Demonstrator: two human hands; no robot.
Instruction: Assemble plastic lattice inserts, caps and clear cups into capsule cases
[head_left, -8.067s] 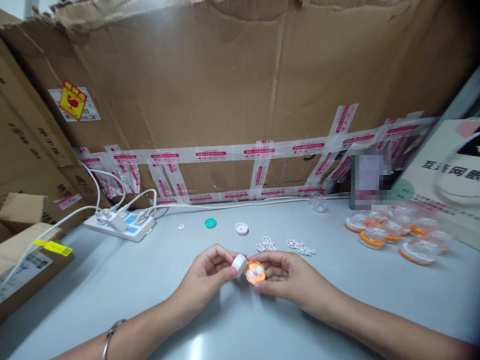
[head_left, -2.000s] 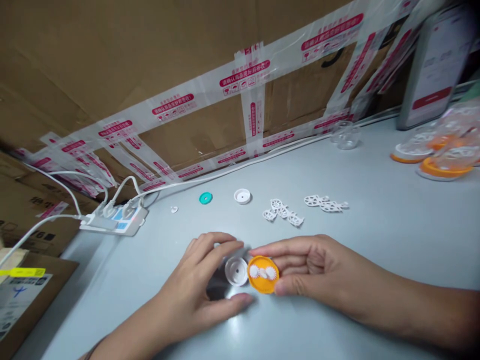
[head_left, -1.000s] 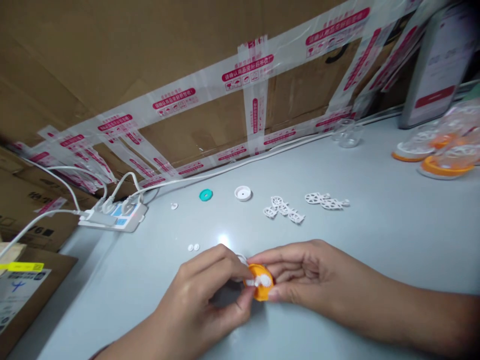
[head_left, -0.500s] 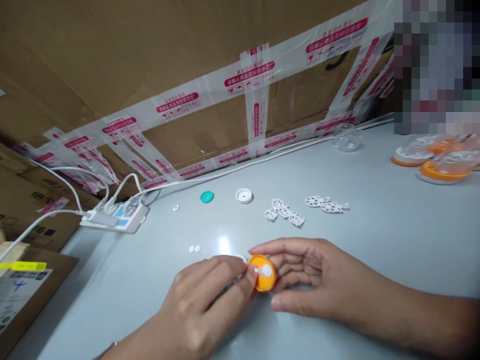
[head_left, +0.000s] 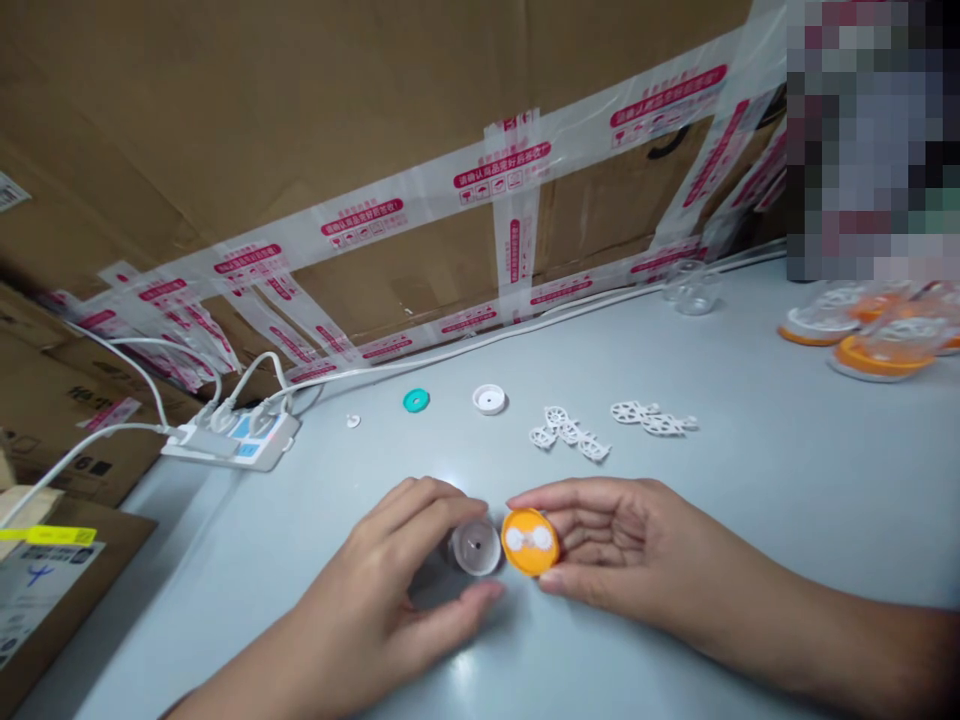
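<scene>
My right hand [head_left: 615, 545] holds an orange round cap [head_left: 514, 562] by its edge, thumb below and index finger above. Two small white toothed gears [head_left: 540, 539] sit side by side inside the cap. Just left of it, my left hand [head_left: 409, 575] curls around a whitish round cap [head_left: 466, 553] with a dark centre hole, its hollow side facing me. The index finger is at that cap's upper rim, while the thumb tip stands slightly apart below. The other left fingers are partly hidden behind it. The two caps nearly touch.
Beyond my hands lie a teal cap [head_left: 416, 400], a white cap [head_left: 489, 399], a small white part [head_left: 353, 421] and white spoked wheel pieces [head_left: 570, 432]. A power strip [head_left: 259, 450] stands left. Orange-based assemblies [head_left: 885, 358] and clear cups [head_left: 690, 290] are at right, before a cardboard box [head_left: 375, 110].
My left hand has let go of the second white gear, now in the orange cap, and opened around the whitish cap. Two small white discs have gone out of sight near my left hand.
</scene>
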